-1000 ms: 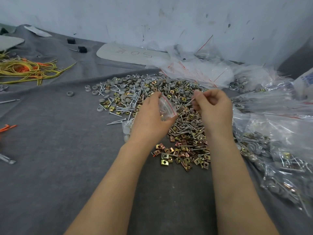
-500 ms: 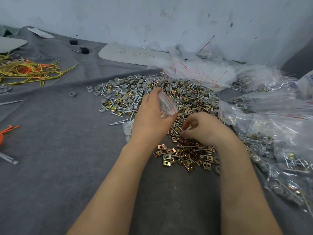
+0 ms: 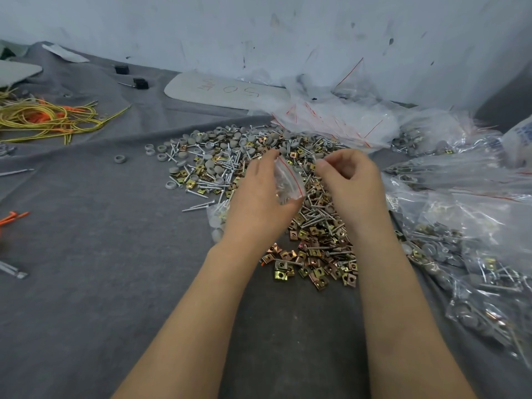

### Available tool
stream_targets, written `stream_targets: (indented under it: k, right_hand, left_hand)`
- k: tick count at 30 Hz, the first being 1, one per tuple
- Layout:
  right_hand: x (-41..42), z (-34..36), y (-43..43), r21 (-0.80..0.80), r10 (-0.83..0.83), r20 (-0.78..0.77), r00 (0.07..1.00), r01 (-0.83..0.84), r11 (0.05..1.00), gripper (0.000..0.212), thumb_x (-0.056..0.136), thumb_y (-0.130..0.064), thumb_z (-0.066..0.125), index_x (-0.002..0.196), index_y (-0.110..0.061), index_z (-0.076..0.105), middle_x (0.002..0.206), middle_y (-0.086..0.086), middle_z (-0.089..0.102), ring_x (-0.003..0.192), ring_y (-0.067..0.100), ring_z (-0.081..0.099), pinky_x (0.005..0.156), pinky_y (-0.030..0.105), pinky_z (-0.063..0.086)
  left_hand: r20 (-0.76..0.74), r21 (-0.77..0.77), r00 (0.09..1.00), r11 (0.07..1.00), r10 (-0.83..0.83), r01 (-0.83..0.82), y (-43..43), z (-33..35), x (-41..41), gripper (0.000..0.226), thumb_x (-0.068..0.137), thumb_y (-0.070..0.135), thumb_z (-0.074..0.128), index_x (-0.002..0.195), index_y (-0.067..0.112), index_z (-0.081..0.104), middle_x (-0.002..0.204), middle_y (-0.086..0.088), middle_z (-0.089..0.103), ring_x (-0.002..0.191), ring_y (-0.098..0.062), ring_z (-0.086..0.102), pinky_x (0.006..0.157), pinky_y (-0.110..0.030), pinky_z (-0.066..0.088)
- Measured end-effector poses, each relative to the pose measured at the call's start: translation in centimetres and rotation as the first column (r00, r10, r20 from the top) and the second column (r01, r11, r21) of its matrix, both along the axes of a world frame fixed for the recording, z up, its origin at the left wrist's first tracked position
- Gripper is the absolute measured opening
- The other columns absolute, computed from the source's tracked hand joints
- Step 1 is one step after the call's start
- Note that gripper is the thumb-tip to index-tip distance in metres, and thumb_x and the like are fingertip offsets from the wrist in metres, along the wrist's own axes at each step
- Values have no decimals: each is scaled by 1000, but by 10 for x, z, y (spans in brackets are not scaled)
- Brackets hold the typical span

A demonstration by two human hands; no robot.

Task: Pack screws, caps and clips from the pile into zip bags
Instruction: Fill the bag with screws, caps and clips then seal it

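Observation:
A pile [image 3: 218, 165] of silver screws, grey round caps and brass-coloured clips lies on the grey cloth in front of me. My left hand [image 3: 256, 197] holds a small clear zip bag [image 3: 286, 182] with a red strip, its mouth turned to the right, and a few pieces show inside. My right hand [image 3: 351, 180] hovers just right of the bag mouth, fingers curled and pinched together; what they hold is too small to make out. A cluster of clips [image 3: 313, 266] lies between my forearms.
Filled zip bags [image 3: 472, 260] cover the right side. Empty bags with red strips [image 3: 334, 122] heap behind the pile. Yellow and orange wires [image 3: 49, 119] lie at far left, a grey marked plate [image 3: 227, 92] by the wall [image 3: 259, 30], and two black blocks [image 3: 131, 76].
My right hand dipped down into the clips near the pile's front, then rose again to the bag mouth. My left hand kept holding the bag in place.

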State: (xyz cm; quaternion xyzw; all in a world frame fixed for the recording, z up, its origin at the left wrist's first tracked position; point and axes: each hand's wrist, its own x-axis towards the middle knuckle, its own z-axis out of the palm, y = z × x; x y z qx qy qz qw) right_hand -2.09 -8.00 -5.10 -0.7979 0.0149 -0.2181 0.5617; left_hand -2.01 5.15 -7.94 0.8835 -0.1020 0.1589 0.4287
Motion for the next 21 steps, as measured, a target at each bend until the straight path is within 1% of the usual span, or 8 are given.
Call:
stream_targets:
  k: [3,5,7,9,12,14,17,21]
  right_hand:
    - [-2,1,6,-48,168,-38,985,-169,984,12,90,-22,64,79,-26,64,69,-16,69,67,-6,61,65,12,47]
    - [-3,2,6,-91,190,-49,980,-194,977,23,94,-30,58,74,-28,67,66,-24,66,64,-13,57,63,13,44]
    - [-4,3,2,-94,113,-23,993,-114,989,27,96,-33,53,73,-31,67,68,-23,66,63,-13,55,65,21,42]
    - [-4,2,-6,-188,22,-29,999,-27,982,22,95,-31,56,76,-29,67,73,-16,65,65,-5,55,66,27,44]
    - [-5,1,-16,-512,-7,-365,931,-194,837,3,88,-24,65,86,-26,63,77,-13,55,75,8,53,64,25,40]
    - [-5,-2,-14,-608,-64,-548,834,-344,716,10,86,-20,68,92,-25,62,82,-10,51,84,15,54,67,25,40]
    - [-4,-3,-9,-644,-125,-567,814,-344,683,11,86,-18,68,92,-23,60,93,-3,55,93,19,56,73,28,43]
    - [-2,-7,-8,-658,-145,-529,836,-297,692,7,90,-23,66,86,-22,60,90,-2,57,87,18,55,74,29,42]
  left_hand:
    - [0,10,1000,1000,-22,22,-2,0,-1,79,80,27,74,146,21,31,140,0,43,123,-18,45,90,-24,33]
    - [2,5,1000,1000,-21,21,-2,0,0,79,80,28,74,146,21,31,140,-1,43,122,-18,46,90,-25,34]
    - [5,10,1000,1000,-9,9,-1,0,0,79,80,30,73,146,22,30,140,1,43,123,-17,45,90,-23,32]
    - [5,1,1000,1000,3,-3,0,0,1,78,81,32,73,146,21,30,141,1,43,125,-16,44,90,-20,28]
    - [-1,-30,1000,999,17,-17,1,0,1,76,82,32,72,145,21,32,142,2,42,125,-14,43,90,-17,26]
    - [-2,-40,1000,999,26,-26,2,0,2,75,83,33,71,145,22,32,142,3,41,124,-13,43,87,-12,24]
    - [3,-46,1000,999,26,-26,1,0,1,74,83,34,71,145,22,32,141,3,42,122,-12,43,83,-9,22]
    - [3,-45,1000,999,18,-18,1,0,0,75,84,33,70,146,21,31,144,3,40,126,-13,42,90,-14,25]
